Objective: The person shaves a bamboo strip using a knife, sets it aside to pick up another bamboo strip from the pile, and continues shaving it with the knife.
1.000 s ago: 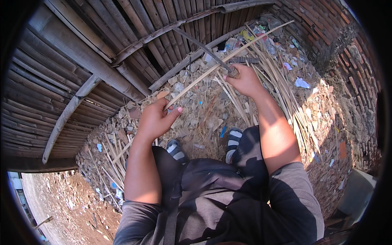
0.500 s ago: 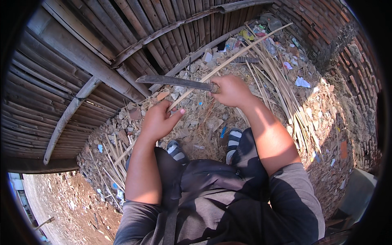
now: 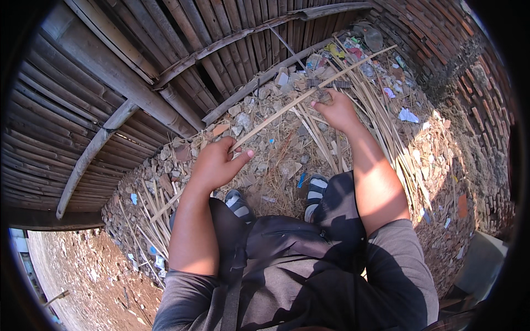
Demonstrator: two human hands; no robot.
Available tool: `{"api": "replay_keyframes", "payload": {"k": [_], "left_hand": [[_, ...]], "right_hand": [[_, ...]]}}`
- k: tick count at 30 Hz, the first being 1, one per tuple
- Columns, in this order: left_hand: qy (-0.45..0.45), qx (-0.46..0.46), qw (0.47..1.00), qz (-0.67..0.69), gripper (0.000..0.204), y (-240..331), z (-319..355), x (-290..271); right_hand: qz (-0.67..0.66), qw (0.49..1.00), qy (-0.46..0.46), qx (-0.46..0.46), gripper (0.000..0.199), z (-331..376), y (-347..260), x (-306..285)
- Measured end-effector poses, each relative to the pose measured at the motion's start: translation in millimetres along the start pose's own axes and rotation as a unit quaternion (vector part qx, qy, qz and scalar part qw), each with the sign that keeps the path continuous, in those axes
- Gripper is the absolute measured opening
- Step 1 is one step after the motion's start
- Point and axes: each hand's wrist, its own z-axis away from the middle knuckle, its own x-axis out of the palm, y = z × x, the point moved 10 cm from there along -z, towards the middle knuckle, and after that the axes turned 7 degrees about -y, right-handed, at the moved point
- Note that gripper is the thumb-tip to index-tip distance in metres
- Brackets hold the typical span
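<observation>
Gripping a long bamboo strip [image 3: 287, 106] with curled fingers, the left hand [image 3: 216, 164] is pinching its lower part, forearm bent upward. Farther up the strip, the right hand [image 3: 335, 108] is clenching a dark blade [image 3: 323, 84] against it, arm stretched forward. Beneath the strip, rubble ground [image 3: 265, 160] and bamboo scraps [image 3: 381, 127] are lying.

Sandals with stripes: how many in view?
2. One striped sandal sits below the left hand, partly covered by the dark shorts. The other sandal is further right, below the right hand. Both stand on rubble.
</observation>
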Motion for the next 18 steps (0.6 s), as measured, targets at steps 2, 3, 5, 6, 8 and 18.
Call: {"api": "replay_keyframes", "payload": {"k": [2, 3, 5, 6, 8, 18], "left_hand": [[0.001, -0.001, 1.0, -0.004, 0.055, 0.1, -0.4, -0.4], [0.001, -0.003, 1.0, -0.004, 0.055, -1.0, 0.0, -0.6], [-0.002, -0.006, 1.0, -0.005, 0.056, -2.5, 0.3, -0.4], [-0.003, -0.008, 1.0, -0.005, 0.056, -2.6, -0.9, 0.4], [-0.007, -0.01, 1.0, -0.005, 0.056, -3.5, -2.6, 1.9], [0.026, 0.007, 0.997, 0.068, 0.053, -19.1, -2.6, -3.8]], "right_hand": [[0.047, 0.998, -0.021, -0.045, 0.05, 0.6, -14.2, 11.6], [0.045, 0.998, -0.022, -0.045, 0.05, 5.0, -23.1, 16.0], [0.053, 0.991, -0.06, -0.104, 0.046, 18.5, -59.6, 30.7], [0.068, 0.987, -0.077, -0.122, 0.045, 20.5, -68.2, 38.7], [0.115, 0.98, -0.095, -0.131, 0.045, 28.3, -80.0, 45.8], [0.071, 0.994, -0.054, -0.066, 0.047, 10.9, -44.9, 20.1]]}}
